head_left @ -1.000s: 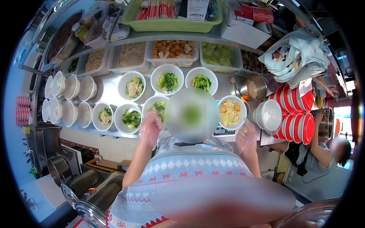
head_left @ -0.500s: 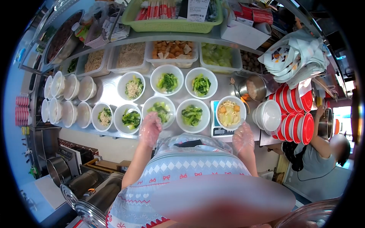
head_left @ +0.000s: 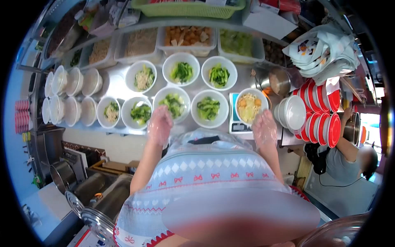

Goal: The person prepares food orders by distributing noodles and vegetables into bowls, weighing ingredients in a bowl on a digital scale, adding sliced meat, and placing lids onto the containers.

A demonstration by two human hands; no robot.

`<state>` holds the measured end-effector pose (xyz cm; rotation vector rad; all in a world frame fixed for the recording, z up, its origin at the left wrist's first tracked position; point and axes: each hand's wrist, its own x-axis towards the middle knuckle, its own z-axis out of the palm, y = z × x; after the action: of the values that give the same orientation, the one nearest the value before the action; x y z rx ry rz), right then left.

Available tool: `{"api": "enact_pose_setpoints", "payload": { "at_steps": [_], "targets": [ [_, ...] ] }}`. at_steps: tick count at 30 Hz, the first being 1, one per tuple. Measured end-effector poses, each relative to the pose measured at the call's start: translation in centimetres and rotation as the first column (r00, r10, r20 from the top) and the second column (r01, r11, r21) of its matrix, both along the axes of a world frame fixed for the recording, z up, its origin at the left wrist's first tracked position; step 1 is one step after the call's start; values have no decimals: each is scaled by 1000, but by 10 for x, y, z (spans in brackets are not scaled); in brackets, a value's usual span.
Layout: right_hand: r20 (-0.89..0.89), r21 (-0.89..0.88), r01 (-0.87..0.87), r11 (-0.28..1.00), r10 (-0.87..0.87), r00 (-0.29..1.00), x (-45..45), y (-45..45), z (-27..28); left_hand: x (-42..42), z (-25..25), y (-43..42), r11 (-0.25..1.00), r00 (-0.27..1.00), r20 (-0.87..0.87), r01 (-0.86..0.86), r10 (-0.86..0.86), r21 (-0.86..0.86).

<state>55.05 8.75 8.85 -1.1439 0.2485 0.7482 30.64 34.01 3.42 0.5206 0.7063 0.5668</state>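
My left hand (head_left: pixel 159 124), in a clear plastic glove, is raised with loosely curled fingers in front of the bowl of greens (head_left: pixel 142 114) and the bowl of paler greens (head_left: pixel 173 105). Whether anything is inside those fingers is hidden. My right hand (head_left: pixel 264 126), gloved too, has its fingers drawn together at the lower right rim of a white bowl (head_left: pixel 249 108). Noodle-like strips, pale leaves and fried tofu-like cubes fill that bowl. It stands on a digital scale (head_left: pixel 238 126). I cannot tell whether the fingers touch the rim.
More filled bowls (head_left: pixel 210 108) stand in two rows. Stacked white bowls (head_left: pixel 91 82) are at left, red-lidded tubs (head_left: pixel 334 129) at right. Behind are food bins (head_left: pixel 189 39) under a shelf holding a green basket (head_left: pixel 189 11). A metal pot (head_left: pixel 279 80) stands near the scale. Another person (head_left: pixel 347 158) is at far right.
The view has tilted, so the counter sits higher in the picture. My right hand has come slightly closer to the bowl on the scale. My left hand stays in front of the greens.
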Motion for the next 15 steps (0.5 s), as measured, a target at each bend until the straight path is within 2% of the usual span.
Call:
{"api": "enact_pose_setpoints", "payload": {
  "at_steps": [1, 2, 3, 5, 7, 9, 11, 13, 15],
  "targets": [
    [78, -152, -57, 987, 69, 995, 5, 19, 8, 1, 3, 2, 1000, 1000, 20, 16, -16, -3],
    [266, -287, -163, 944, 242, 933, 7, 29, 8, 0, 8, 4, 1000, 1000, -9, -9, 9, -27],
    [417, -431, -231, 872, 420, 806, 10, 39, 7, -1, 10, 3, 998, 999, -35, -33, 31, -49],
    [550, -609, -334, 720, 686, 476, 29, 73, 10, -8, 9, 0, 995, 997, -47, -68, 65, -67],
    [673, -688, -241, 684, 726, 142, 48, 125, 8, -15, 7, 1, 992, 993, -54, -105, 102, -72],
    [774, -628, -220, 746, 629, -77, 74, 182, -16, -27, -2, -3, 989, 990, -44, -133, 130, -59],
    [786, -618, -230, 752, 579, -218, 101, 248, -39, -39, -7, -10, 980, 980, -55, -192, 189, -47],
    [655, -750, -127, 649, 701, -284, 125, 319, -72, -49, -15, -17, 969, 968, -55, -245, 243, -31],
    [339, -928, 23, 371, 870, -358, 132, 370, -72, -61, -24, -30, 921, 920, -114, -383, 374, -67]
  ]
}}
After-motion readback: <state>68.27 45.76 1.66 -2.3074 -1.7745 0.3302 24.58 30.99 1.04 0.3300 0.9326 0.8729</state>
